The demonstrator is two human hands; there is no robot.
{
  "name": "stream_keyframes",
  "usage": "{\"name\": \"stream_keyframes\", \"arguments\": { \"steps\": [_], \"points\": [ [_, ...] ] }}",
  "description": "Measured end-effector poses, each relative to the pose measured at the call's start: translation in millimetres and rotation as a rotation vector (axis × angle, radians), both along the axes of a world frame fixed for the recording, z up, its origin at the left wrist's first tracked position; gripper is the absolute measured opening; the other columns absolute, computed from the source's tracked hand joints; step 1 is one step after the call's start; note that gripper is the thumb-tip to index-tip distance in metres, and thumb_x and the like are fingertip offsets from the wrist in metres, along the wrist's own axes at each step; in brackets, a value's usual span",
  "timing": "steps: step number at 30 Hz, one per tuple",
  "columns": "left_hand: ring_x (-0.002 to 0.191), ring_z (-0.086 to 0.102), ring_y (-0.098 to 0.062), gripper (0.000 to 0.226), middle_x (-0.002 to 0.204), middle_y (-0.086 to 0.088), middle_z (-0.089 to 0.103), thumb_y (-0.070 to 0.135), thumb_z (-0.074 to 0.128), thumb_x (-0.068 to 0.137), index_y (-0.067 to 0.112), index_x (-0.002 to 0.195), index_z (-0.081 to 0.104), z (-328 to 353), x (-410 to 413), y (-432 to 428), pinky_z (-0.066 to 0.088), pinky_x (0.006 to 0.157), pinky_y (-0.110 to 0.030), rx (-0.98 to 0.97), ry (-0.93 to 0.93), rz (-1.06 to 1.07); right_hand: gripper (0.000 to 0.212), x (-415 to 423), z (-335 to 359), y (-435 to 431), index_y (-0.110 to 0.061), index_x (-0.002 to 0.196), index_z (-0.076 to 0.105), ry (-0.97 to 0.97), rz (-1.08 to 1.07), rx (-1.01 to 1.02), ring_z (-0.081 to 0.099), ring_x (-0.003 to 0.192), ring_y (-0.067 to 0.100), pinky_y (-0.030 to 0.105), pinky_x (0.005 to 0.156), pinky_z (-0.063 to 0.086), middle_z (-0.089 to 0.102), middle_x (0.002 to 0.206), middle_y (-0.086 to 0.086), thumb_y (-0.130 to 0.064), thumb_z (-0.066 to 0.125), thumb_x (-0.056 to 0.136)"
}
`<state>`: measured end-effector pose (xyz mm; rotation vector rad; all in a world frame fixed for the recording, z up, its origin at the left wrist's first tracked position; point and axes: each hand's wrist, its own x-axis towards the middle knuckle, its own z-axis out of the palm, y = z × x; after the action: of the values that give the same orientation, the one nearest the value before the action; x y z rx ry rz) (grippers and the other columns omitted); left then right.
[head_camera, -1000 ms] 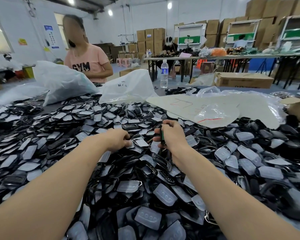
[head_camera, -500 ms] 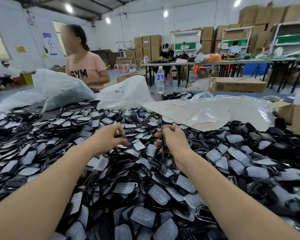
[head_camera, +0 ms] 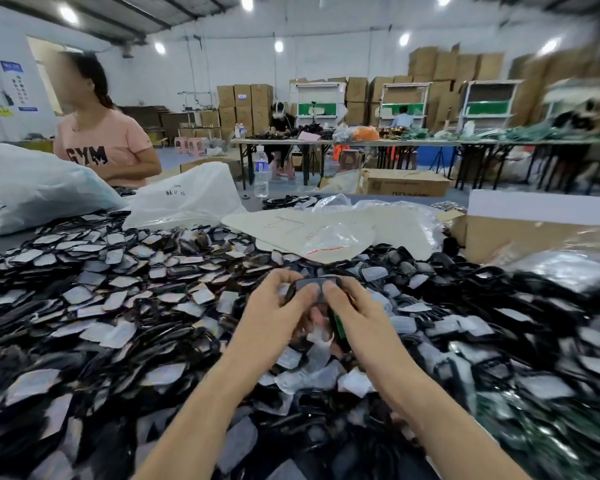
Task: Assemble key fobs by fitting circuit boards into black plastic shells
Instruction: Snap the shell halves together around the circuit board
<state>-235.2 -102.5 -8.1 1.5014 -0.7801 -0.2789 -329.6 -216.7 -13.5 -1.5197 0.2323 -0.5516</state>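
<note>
A black plastic key-fob shell (head_camera: pixel 314 285) is being gripped between the left hand (head_camera: pixel 274 315) and the right hand (head_camera: pixel 359 315), with both thumbs being pressed onto its top. A small green circuit board (head_camera: pixel 340 328) is being kept under the right hand's fingers. Both hands are being hemmed in closely by a heap of black shells and grey pads (head_camera: pixel 153 289).

1 black shell (head_camera: pixel 314 285) w/ grey centre, above heap (head_camera: pixel 153 306); green board (head_camera: pixel 340 328) just under.

Black plastic shells (head_camera: pixel 471 292) are gleaming glossy, their grey inserts (head_camera: pixel 116 336) looking matt. At twelve o'clock, a crinkled clear plastic bag (head_camera: pixel 329 239) is shining.
</note>
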Motion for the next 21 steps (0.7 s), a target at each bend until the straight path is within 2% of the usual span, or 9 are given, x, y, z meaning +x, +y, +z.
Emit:
{"name": "stream_keyframes", "arguments": {
  "steps": [2,5,9,13,17,21],
  "points": [
    [0.054,0.060,-0.011,0.013,0.062,-0.002,0.068,0.026,0.063,0.099,0.018,0.105,0.055,-9,-29,-22,0.045,0.049,-0.019,-0.023,0.005,-0.055,0.014,-31,-8,-12,-0.036,0.097,0.070,-0.022,-0.053,-0.034,0.054,0.054,0.010,0.021,0.044,0.041,0.065,0.069,-0.004,-0.041,0.057,0.101],
    [0.051,0.060,-0.011,0.007,0.058,-0.001,0.063,0.023,0.059,0.101,0.017,0.104,0.056,-16,-67,-49,0.047,0.050,-0.018,-0.073,0.031,-0.152,0.016,-68,-18,-32,-0.033,0.097,0.071,-0.038,-0.150,0.030,0.054,0.055,0.015,0.026,0.044,0.043,0.063,0.068,0.000,-0.041,0.058,0.101],
    [0.052,0.059,-0.015,0.013,0.061,-0.006,0.059,0.022,0.051,0.105,0.010,0.104,0.058,-24,-103,-76,0.049,0.048,-0.019,-0.144,0.047,-0.243,0.017,-97,-29,-54,-0.026,0.096,0.072,-0.052,-0.246,0.086,0.051,0.051,0.016,0.026,0.041,0.039,0.057,0.062,0.003,-0.034,0.058,0.101],
    [0.066,0.065,-0.013,0.013,0.079,-0.010,0.068,0.026,0.051,0.105,0.028,0.109,0.063,-38,-117,-94,0.051,0.057,-0.019,-0.089,0.030,-0.199,0.015,-109,-40,-69,-0.029,0.092,0.073,-0.044,-0.301,0.149,0.054,0.052,0.008,0.021,0.043,0.041,0.062,0.064,-0.005,-0.033,0.061,0.100],
    [0.059,0.060,-0.015,0.021,0.064,0.000,0.059,0.029,0.044,0.106,0.040,0.106,0.062,-47,-120,-103,0.051,0.057,-0.024,-0.116,-0.010,-0.198,0.014,-110,-47,-76,-0.029,0.095,0.071,-0.058,-0.274,0.129,0.051,0.049,0.011,0.024,0.040,0.038,0.057,0.059,-0.001,-0.036,0.059,0.099],
    [0.068,0.063,0.003,0.035,0.081,-0.002,0.066,0.021,0.040,0.109,0.044,0.103,0.066,-48,-120,-103,0.048,0.059,-0.008,-0.117,-0.045,-0.163,0.019,-106,-50,-79,-0.033,0.093,0.071,-0.034,-0.280,0.102,0.051,0.047,0.010,0.022,0.039,0.038,0.058,0.058,-0.004,-0.030,0.056,0.103]
  ]
}}
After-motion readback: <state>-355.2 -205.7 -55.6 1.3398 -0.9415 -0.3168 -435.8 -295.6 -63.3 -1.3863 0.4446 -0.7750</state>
